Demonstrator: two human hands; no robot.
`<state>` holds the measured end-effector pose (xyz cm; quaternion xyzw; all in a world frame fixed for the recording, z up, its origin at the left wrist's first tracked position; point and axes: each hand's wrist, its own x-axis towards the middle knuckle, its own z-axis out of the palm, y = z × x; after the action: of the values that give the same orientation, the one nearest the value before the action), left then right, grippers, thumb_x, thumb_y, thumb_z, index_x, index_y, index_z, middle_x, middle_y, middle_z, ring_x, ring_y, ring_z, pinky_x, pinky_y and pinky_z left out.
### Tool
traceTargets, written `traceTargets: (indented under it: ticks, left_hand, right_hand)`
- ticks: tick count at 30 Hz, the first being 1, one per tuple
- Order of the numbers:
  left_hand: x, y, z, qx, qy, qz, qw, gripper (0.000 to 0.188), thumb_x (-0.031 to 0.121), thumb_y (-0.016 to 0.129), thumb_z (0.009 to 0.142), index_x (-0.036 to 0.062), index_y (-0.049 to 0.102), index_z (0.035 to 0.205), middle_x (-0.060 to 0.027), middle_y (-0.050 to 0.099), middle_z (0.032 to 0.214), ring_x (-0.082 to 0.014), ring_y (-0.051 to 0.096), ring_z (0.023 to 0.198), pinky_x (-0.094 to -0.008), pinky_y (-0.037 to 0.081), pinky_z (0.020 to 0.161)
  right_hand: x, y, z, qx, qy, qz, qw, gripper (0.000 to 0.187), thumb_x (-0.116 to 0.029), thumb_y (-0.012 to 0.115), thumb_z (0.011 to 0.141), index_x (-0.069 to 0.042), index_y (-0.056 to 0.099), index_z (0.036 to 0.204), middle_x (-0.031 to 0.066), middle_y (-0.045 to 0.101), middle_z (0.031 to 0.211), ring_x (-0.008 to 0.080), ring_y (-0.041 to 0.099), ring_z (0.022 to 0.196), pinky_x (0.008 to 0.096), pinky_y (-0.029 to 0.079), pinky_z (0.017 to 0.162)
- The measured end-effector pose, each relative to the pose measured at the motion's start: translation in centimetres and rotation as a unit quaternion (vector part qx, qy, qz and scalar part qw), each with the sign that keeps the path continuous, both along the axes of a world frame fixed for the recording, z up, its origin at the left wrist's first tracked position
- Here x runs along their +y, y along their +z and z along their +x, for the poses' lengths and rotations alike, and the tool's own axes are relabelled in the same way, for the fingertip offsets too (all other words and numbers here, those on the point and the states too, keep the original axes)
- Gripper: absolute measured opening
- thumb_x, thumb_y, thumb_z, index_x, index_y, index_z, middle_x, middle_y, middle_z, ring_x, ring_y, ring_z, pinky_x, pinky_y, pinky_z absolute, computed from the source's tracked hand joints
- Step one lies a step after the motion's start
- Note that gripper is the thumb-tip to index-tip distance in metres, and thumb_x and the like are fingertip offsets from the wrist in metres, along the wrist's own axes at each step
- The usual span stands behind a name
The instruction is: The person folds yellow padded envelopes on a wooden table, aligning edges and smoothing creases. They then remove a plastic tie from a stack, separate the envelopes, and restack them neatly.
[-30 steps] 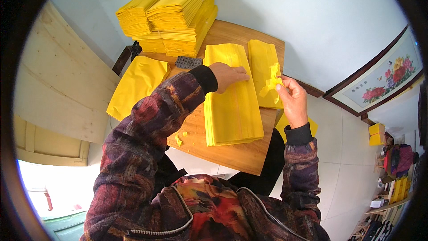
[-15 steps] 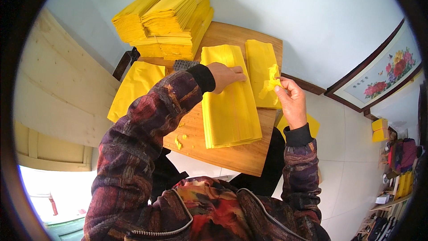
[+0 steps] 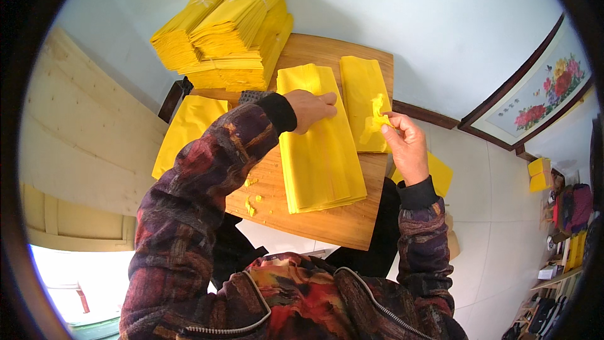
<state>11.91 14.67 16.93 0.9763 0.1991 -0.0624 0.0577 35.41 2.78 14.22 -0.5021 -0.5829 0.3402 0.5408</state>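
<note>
A tall stack of folded yellow sheets [image 3: 324,164], cloth or paper, lies in front of me on the wooden table. My left hand [image 3: 309,110] rests over its far half, fingers curled and pressed together; whatever they may grip is hidden. To the right lies a second, thinner yellow pile [image 3: 363,79]. Above its right edge, my right hand [image 3: 408,145] pinches a crumpled yellow scrap [image 3: 375,123] between thumb and fingertips. Another yellow sheet [image 3: 189,129] lies left of the stack, partly behind my left sleeve.
Tied yellow bundles [image 3: 239,19] are heaped at the table's far left corner. A dark grey textured object [image 3: 251,96] sits beside my left cuff. Small yellow scraps [image 3: 250,206] litter the wooden table [image 3: 314,230]. A framed flower picture [image 3: 535,94] leans at the right.
The whole view has shifted slightly. Both hands stay almost where they were, the left still over the stack and the right still pinching the crumpled scrap.
</note>
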Motion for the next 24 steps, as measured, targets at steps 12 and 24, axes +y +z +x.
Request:
traceTargets:
  ticks: [12,24]
  left_hand:
    - [-1.8,-0.9,-4.4,-0.130,0.065,0.032,0.989,0.037,-0.002,0.055,0.074,0.0129,0.051,0.108,-0.0123,0.052,0.095,-0.0373,0.059,0.074,-0.0436,0.049,0.062]
    - [-4.4,-2.3,-9.7,-0.312,0.125,0.020,0.941,0.021,0.005,0.065,0.073,0.0110,0.064,0.093,-0.0101,0.053,0.092,-0.0329,0.058,0.081,-0.0380,0.049,0.065]
  right_hand:
    - [0.9,1.7,-0.6,-0.040,0.009,0.022,0.999,0.010,-0.005,0.061,0.087,0.003,0.059,0.090,0.0068,0.061,0.103,0.0093,0.056,0.081,0.0248,0.047,0.069]
    - [4.8,3.9,-5.5,-0.127,0.028,0.077,0.988,0.013,-0.009,0.062,0.083,0.004,0.059,0.086,0.0081,0.062,0.078,0.0139,0.057,0.068,0.0287,0.046,0.063]
